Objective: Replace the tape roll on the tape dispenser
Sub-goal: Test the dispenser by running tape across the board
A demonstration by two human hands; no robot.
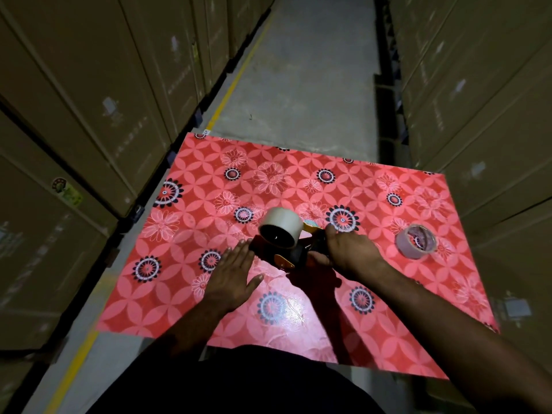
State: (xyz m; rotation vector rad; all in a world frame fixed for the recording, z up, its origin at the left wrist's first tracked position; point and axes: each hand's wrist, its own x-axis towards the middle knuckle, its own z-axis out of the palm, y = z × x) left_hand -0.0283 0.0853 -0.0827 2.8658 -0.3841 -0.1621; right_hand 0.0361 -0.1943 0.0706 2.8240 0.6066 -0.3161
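Note:
A black and orange tape dispenser (294,253) lies in the middle of the red flowered table (185,234). A full whitish tape roll (280,227) sits on its spool, core hole facing me. My right hand (348,253) is closed around the dispenser's handle end. My left hand (233,274) lies flat with fingers spread just left of the dispenser, its fingertips at the dispenser's near-left edge. A second, thinner tape roll (416,241) lies on the table to the right, apart from both hands.
Tall stacks of cardboard cartons (74,115) wall the aisle on the left, and more cartons (484,100) on the right. A concrete floor (298,85) with a yellow line (236,82) runs ahead beyond the table's far edge.

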